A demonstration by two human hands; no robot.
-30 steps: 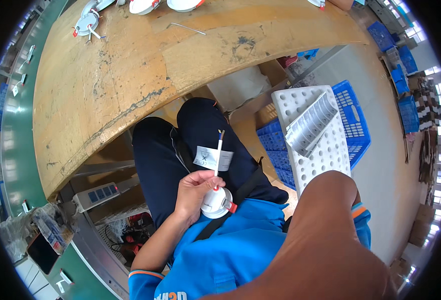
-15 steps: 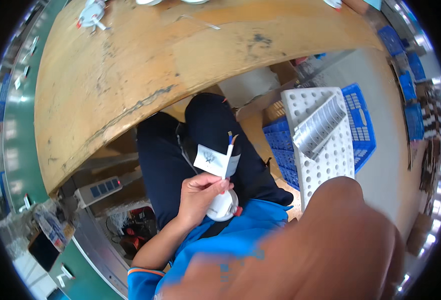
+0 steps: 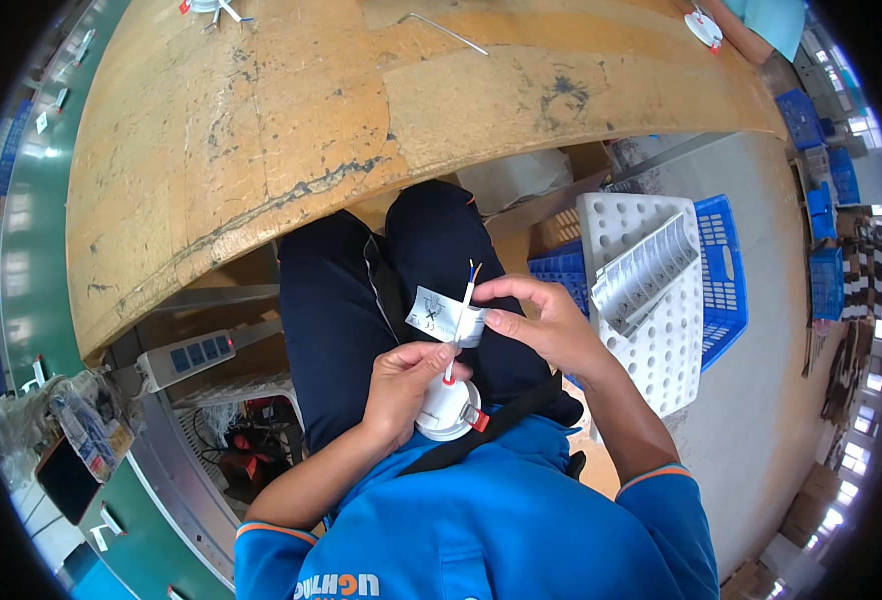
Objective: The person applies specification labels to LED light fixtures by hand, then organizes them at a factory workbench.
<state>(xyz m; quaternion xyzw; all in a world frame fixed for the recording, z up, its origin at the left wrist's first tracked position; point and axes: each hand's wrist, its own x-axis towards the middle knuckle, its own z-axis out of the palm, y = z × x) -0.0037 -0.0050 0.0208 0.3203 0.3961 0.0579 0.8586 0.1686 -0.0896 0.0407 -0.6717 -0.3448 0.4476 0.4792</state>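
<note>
A round white lamp point(image 3: 449, 410) with red clips rests at my lap, its white cable point(image 3: 467, 297) rising to bare-looking wire ends. My left hand point(image 3: 401, 388) pinches that cable just above the lamp body. Around the cable is a white printed label point(image 3: 435, 312), one flap sticking out to the left. At the label's right side, my right hand point(image 3: 553, 325) has its thumb on the label and its index finger against the upper cable.
Ahead is a worn wooden table point(image 3: 261, 130) with a thin metal rod point(image 3: 446, 33) and more lamps point(image 3: 703, 30). To my right, a label sheet point(image 3: 651, 268) lies on a perforated white foam tray point(image 3: 651, 350) over a blue crate point(image 3: 726, 270). A power strip point(image 3: 191, 360) sits at left.
My right arm, blurred and near the camera before, has swung down and forward; its hand now meets the label and cable. The left hand keeps its pinch on the cable.
</note>
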